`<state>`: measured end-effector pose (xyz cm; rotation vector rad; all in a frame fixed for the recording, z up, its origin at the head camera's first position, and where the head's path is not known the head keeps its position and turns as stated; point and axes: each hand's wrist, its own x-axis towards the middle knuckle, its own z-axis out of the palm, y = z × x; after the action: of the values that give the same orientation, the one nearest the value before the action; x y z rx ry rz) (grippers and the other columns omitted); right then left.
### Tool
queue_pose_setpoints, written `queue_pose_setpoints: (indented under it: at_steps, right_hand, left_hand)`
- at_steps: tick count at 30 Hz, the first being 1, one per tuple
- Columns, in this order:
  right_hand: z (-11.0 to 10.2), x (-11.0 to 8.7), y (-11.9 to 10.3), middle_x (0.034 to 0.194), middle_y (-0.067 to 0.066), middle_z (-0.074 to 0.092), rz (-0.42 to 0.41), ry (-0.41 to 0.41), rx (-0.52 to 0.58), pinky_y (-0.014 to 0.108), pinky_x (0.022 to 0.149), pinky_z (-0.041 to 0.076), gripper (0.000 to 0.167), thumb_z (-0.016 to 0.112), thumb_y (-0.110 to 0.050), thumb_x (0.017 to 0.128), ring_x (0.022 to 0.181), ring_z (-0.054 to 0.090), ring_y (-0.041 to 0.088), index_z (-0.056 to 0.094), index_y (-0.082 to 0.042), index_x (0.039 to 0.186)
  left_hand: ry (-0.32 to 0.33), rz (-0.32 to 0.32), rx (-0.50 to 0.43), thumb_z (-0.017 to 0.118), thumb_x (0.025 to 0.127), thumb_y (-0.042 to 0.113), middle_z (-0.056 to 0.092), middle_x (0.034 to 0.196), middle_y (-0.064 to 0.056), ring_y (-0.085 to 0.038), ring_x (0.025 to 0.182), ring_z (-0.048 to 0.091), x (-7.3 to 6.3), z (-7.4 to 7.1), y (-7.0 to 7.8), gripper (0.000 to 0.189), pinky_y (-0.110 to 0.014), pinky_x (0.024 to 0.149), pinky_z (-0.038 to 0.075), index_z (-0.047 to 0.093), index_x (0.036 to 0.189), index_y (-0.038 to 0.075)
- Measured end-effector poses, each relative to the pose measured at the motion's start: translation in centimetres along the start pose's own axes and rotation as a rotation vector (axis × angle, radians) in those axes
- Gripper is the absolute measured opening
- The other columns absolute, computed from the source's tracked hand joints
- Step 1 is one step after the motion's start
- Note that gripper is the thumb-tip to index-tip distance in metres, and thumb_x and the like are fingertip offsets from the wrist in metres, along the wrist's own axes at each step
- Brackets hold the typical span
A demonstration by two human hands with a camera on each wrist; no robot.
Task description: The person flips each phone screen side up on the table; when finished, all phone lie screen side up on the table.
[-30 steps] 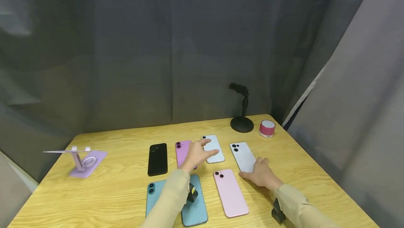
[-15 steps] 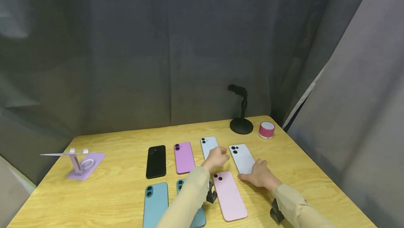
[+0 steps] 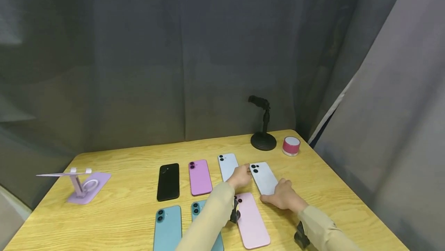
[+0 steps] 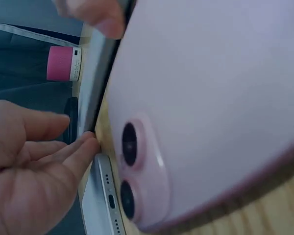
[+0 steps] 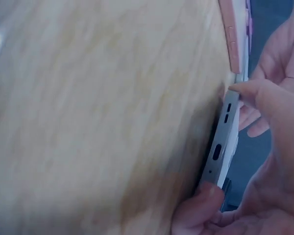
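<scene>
My right hand (image 3: 284,195) grips the lower end of a white smartphone (image 3: 265,179), which lies back up. In the right wrist view, its thumb and fingers hold opposite sides of the phone's bottom edge (image 5: 218,149), with a shadow beside it. My left hand (image 3: 241,176) reaches across to the upper left side of the same phone. The left wrist view shows that hand's extended fingers (image 4: 83,152) right at the phone's edge, the thumb apart. A second, pale blue-white phone (image 3: 227,165) lies just left, partly hidden by the left hand. A pink phone (image 3: 253,222) lies beneath the left wrist.
Leftward lie a purple phone (image 3: 200,177), a black phone (image 3: 168,182) and two teal phones, one (image 3: 168,228) beside another (image 3: 198,207) partly under the left sleeve. A black stand (image 3: 263,141) and pink speaker (image 3: 291,146) stand at back right, a lilac charging stand (image 3: 81,191) far left.
My left hand has moved right, from above the pale blue-white phone to the side of the white phone the right hand holds. The right hand keeps its grip. The view has shifted slightly.
</scene>
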<state>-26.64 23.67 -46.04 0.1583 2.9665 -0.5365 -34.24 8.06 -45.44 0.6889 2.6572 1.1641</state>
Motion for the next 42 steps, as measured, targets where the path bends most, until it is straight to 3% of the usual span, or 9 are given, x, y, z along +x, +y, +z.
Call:
queue_pose_setpoints:
  at_steps: [6,9,10,15,17,22,28,35,42]
  right_hand:
    - [-0.7,-0.2,0.3,0.1,0.034,0.045,-0.02,-0.046,0.088,0.046,0.076,0.053,0.09,0.063,-0.05,0.075,0.082,0.05,0.032,0.037,0.027,0.112]
    - [-0.9,-0.3,0.5,0.103,0.035,0.044,-0.034,-0.075,0.108,0.049,0.081,0.051,0.09,0.061,-0.049,0.078,0.086,0.05,0.033,0.035,0.028,0.115]
    - [-0.9,-0.4,0.5,0.104,0.035,0.045,-0.041,-0.081,0.114,0.049,0.082,0.051,0.091,0.061,-0.049,0.078,0.087,0.05,0.033,0.034,0.028,0.116]
    - [-1.1,-0.5,0.7,0.109,0.032,0.048,-0.072,-0.104,0.152,0.05,0.084,0.05,0.092,0.064,-0.049,0.078,0.089,0.052,0.032,0.034,0.027,0.12]
    - [-1.3,-0.6,0.8,0.111,0.031,0.049,-0.088,-0.116,0.17,0.049,0.084,0.05,0.092,0.064,-0.05,0.078,0.09,0.053,0.032,0.034,0.026,0.121]
    - [-1.7,-1.0,1.4,0.1,0.022,0.047,-0.135,-0.13,0.25,0.038,0.068,0.049,0.073,0.064,-0.044,0.082,0.08,0.052,0.027,0.041,0.017,0.115]
    - [-2.0,-1.4,2.0,0.099,0.018,0.043,-0.207,-0.178,0.362,0.03,0.054,0.043,0.058,0.063,-0.04,0.086,0.066,0.049,0.022,0.045,0.008,0.114]
    - [-2.3,-1.4,2.6,0.098,0.014,0.044,-0.244,-0.271,0.454,0.026,0.054,0.043,0.06,0.064,-0.036,0.085,0.064,0.05,0.018,0.043,0.007,0.121]
    - [-2.6,-1.1,3.3,0.086,0.006,0.048,-0.348,-0.439,0.621,0.023,0.058,0.04,0.055,0.057,-0.03,0.09,0.069,0.048,0.016,0.038,0.009,0.123]
  left_hand:
    - [-0.019,-0.034,-0.186,0.052,0.091,-0.002,0.065,0.117,-0.019,-0.026,0.103,0.062,0.2,0.6,-0.3,0.046,-0.033,0.088,0.051,0.046,0.137,-0.006]
    - [-0.046,-0.071,-0.353,0.052,0.096,0.005,0.066,0.112,-0.013,-0.019,0.09,0.058,1.1,1.4,-1.5,0.043,-0.029,0.076,0.05,0.045,0.138,-0.003]
    - [-0.043,-0.049,-0.429,0.053,0.097,0.01,0.065,0.108,-0.011,-0.015,0.086,0.056,2.1,2.3,-3.0,0.041,-0.027,0.072,0.049,0.047,0.135,-0.003]
    - [-0.026,-0.121,-0.666,0.05,0.098,0.006,0.059,0.119,-0.02,-0.024,0.108,0.062,2.3,2.9,-3.2,0.04,-0.033,0.089,0.054,0.043,0.131,-0.015]
    - [0.006,-0.193,-0.669,0.048,0.096,-0.001,0.057,0.121,-0.027,-0.032,0.112,0.06,1.0,1.9,-1.4,0.037,-0.039,0.093,0.053,0.043,0.128,-0.019]
    - [0.068,-0.191,-0.601,0.049,0.094,-0.002,0.06,0.116,-0.027,-0.031,0.106,0.062,0.0,1.1,0.4,0.032,-0.039,0.09,0.055,0.049,0.122,-0.018]
    - [0.062,-0.173,-0.616,0.05,0.09,0.0,0.054,0.121,-0.025,-0.027,0.107,0.06,0.1,1.3,0.3,0.044,-0.038,0.091,0.054,0.039,0.129,-0.016]
    - [-0.031,-0.1,-0.802,0.043,0.089,0.0,0.041,0.131,-0.031,-0.039,0.119,0.053,-0.1,1.3,0.0,0.058,-0.047,0.101,0.046,0.013,0.138,-0.008]
    - [-0.094,-0.033,-0.907,0.043,0.091,0.003,0.047,0.105,-0.013,-0.029,0.1,0.061,-0.4,1.2,0.2,0.024,-0.054,0.098,0.047,0.022,0.099,0.011]
